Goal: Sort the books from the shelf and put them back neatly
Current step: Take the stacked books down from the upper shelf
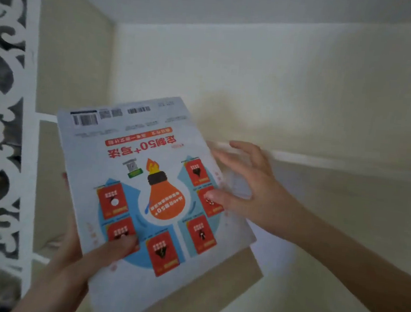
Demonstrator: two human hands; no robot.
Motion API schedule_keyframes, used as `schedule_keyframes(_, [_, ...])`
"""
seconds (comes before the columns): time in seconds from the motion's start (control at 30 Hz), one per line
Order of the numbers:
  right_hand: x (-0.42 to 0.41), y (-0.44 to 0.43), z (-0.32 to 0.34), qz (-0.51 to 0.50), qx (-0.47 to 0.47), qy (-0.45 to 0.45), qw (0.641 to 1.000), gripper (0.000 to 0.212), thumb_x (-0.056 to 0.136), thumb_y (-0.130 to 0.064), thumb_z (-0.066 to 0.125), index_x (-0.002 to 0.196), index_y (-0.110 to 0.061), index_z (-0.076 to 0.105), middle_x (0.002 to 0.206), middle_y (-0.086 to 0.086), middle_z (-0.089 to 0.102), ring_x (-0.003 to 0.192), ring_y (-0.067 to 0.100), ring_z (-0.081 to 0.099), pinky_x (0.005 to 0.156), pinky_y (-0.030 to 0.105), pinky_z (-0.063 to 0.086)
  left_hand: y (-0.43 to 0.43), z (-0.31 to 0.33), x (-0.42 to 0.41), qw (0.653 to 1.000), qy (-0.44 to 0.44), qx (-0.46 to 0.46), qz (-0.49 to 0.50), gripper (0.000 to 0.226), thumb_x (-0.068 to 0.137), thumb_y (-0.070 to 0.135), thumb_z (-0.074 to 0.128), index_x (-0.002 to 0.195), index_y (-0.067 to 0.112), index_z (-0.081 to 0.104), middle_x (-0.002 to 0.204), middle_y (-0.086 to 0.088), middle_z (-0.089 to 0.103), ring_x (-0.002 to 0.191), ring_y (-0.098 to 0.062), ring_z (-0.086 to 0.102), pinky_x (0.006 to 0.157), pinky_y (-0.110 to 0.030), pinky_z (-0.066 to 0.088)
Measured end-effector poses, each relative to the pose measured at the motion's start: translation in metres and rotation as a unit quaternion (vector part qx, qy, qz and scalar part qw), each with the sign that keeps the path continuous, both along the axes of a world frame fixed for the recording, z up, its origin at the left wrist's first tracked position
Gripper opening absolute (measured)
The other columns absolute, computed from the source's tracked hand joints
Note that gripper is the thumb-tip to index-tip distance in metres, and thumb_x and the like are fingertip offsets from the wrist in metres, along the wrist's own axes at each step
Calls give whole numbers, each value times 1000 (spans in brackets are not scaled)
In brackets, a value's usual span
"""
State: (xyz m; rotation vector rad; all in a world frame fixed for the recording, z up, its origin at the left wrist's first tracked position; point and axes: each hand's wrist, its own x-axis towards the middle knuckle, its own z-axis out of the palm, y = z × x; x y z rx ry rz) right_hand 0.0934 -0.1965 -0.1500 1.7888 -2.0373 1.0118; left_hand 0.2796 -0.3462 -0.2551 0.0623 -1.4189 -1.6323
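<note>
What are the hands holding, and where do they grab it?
A book. The left hand grips its bottom-left corner, thumb on the cover. The right hand touches the right edge; its grip is unclear.

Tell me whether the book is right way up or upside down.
Upside down: the book shows its red title inverted, barcode at the far edge.

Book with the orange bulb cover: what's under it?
The left hand grips the book from below, thumb on top. A pale sheet pokes out past its right edge, near the right hand. Anything else underneath is covered.
</note>
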Motion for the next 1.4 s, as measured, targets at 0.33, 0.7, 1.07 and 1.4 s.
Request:
schedule_keyframes(0.33, [-18,50,-117,122,-13,-355,927,95,85,-9,64,144,-54,6,134,-11,53,112,16,63,80,38,58,-10,-80,-25,987,-136,-76,-22,131,40,6,90,151,12,21,131,-10,59,87,-13,72,57,-31,60])
schedule_keyframes(0.7, [-49,161,-264,-33,11,-537,843,97,83,-5,63,137,-57,1,137,-15,50,117,15,60,79,35,57,90,-170,-106,932,-205,-71,-288,113,70,-4,67,123,79,12,125,37,52,116,-2,59,76,-29,58])
schedule_keyframes(1.07, [-94,162,-434,-302,266,-455,795,113,79,-45,71,138,-48,-24,152,-3,18,145,28,17,116,48,22,92,-317,-224,694,-554,-344,-304,138,38,90,55,149,35,-4,158,-5,2,147,-28,6,119,-49,13])
schedule_keyframes(1.4, [-88,132,-388,-302,372,-348,806,88,91,-38,60,147,-36,-8,156,-2,-16,146,25,-9,119,40,9,88,-298,-196,777,-541,-210,-246,49,87,45,62,131,36,44,140,7,46,121,-1,46,97,-17,43])
